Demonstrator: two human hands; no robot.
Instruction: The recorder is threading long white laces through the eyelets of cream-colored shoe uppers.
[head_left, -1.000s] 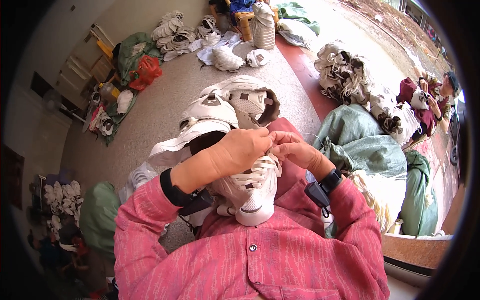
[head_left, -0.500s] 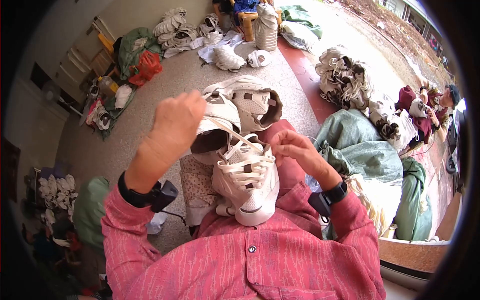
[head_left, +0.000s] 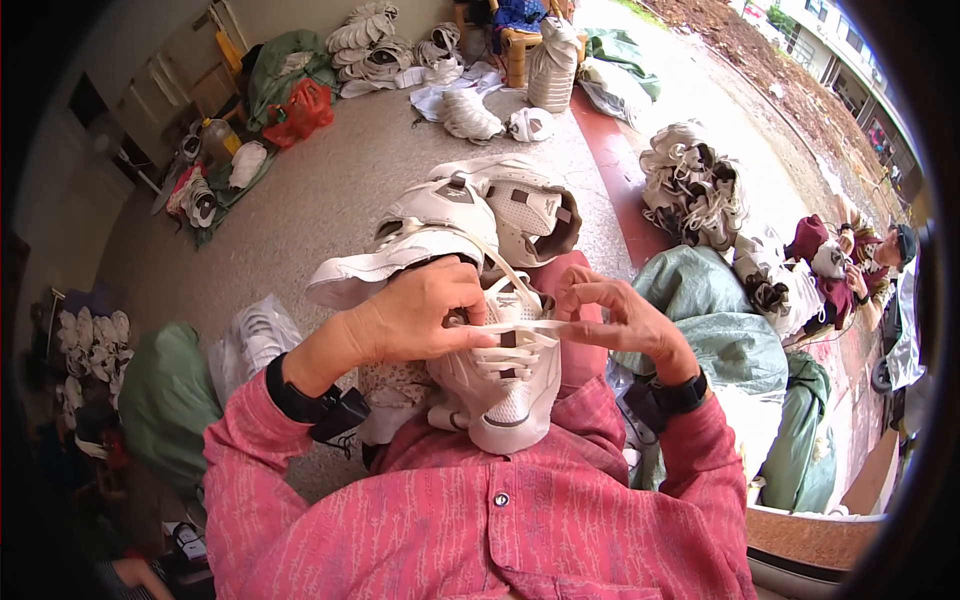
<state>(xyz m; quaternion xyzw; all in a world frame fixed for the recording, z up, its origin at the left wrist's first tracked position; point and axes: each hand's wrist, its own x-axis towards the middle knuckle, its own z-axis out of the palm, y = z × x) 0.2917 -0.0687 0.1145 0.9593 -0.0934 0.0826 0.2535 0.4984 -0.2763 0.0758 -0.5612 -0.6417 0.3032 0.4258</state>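
Note:
A white shoe upper (head_left: 508, 410) lies on my lap with its toe toward me and flat lace rows across its front. A cream shoelace (head_left: 522, 327) is stretched level between my hands, just over the upper. My left hand (head_left: 420, 312) is closed, pinching the lace at its left side. On the right, my right hand (head_left: 625, 318) pinches the other side between thumb and fingers. Just beyond my hands, more white shoe uppers (head_left: 535, 207) with brown linings rest over my knees, and a loose lace runs from there down to the near one.
Green sacks (head_left: 715, 330) and a pile of laced uppers (head_left: 692, 185) stand to my right. Farther right, a person (head_left: 885, 250) handles a similar upper. Stacked uppers (head_left: 370, 50) and a red plastic bag (head_left: 302, 112) lie toward the back wall. A green bag (head_left: 168, 400) is at left.
My left hand has come down and right from its raised place to the lace. The right hand has shifted slightly. The lace is now drawn straight across between both hands.

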